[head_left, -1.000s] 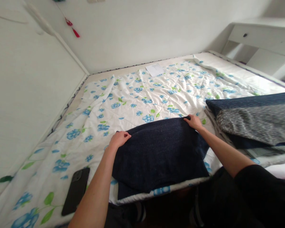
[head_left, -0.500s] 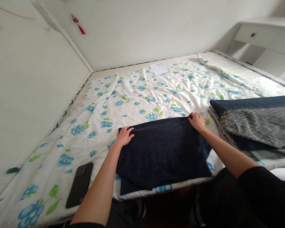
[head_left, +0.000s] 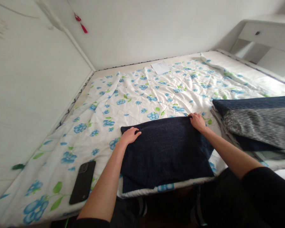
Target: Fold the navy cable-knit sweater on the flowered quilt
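A dark navy top (head_left: 166,152), folded into a wide shape, lies at the near edge of the bed. My left hand (head_left: 131,136) rests on its far left corner, fingers lying along the cloth and thumb apart. At the far right corner, my right hand (head_left: 197,122) has its fingers curled over the edge, gripping the cloth. A flap of the top sticks out on the right below that hand. The near edge of the top is uneven, with a shallow curve in it.
A black phone (head_left: 83,182) lies left of my left forearm. Folded clothes (head_left: 258,123), grey and blue, are stacked on the right. The flowered sheet (head_left: 137,91) is wrinkled, with a white paper (head_left: 161,67) at the back. A white desk (head_left: 270,34) stands beyond the bed.
My left hand has slid slightly to the right and inward over the top's left corner. My right hand stays at the right corner. The view has shifted a little.
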Demonstrator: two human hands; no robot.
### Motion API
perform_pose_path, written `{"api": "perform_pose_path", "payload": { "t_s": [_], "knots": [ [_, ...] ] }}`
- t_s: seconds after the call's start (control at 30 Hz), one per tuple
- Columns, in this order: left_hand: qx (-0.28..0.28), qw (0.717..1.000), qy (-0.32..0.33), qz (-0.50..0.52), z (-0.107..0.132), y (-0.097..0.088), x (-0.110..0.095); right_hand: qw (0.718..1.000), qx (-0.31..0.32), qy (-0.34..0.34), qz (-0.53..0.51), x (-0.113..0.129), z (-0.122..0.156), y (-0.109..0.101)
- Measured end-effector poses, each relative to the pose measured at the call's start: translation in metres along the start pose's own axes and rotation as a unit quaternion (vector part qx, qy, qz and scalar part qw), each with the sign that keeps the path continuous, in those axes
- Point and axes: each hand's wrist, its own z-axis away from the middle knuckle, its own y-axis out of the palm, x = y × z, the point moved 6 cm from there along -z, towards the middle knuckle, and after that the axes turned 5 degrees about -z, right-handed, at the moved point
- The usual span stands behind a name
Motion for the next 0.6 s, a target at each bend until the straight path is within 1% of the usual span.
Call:
{"api": "perform_pose_path", "payload": {
  "t_s": [0.13, 0.2, 0.27, 0.33, 0.4, 0.47, 0.5, 0.6],
  "knots": [
    [0.045, 0.999, -0.02, -0.011, -0.002, 0.002, -0.002, 1.0, 0.0, 0.003, -0.005, 0.0, 0.002, -0.002],
    [0.039, 0.999, -0.021, -0.008, -0.003, 0.004, -0.001, 1.0, 0.004, 0.003, -0.009, 0.001, 0.002, -0.002],
    [0.006, 1.0, -0.016, -0.008, -0.004, 0.006, 0.003, 1.0, 0.003, 0.003, -0.011, 0.001, 0.002, -0.003],
    [-0.038, 0.999, -0.024, -0.019, -0.004, 0.008, 0.012, 1.0, 0.0, 0.003, -0.016, 0.0, 0.002, -0.002],
    [-0.076, 0.995, -0.054, -0.033, -0.003, 0.01, 0.027, 1.0, -0.006, -0.002, -0.031, 0.0, 0.001, -0.001],
    [-0.106, 0.989, -0.092, -0.037, -0.003, 0.012, 0.044, 0.998, -0.014, 0.002, -0.067, -0.004, -0.002, 0.0],
    [-0.118, 0.987, -0.109, -0.033, -0.004, 0.012, 0.053, 0.996, -0.017, 0.016, -0.091, -0.008, -0.004, 0.0],
    [-0.139, 0.98, -0.141, -0.01, -0.011, 0.01, 0.072, 0.984, -0.009, 0.092, -0.153, -0.027, -0.01, 0.0]
  ]
}}
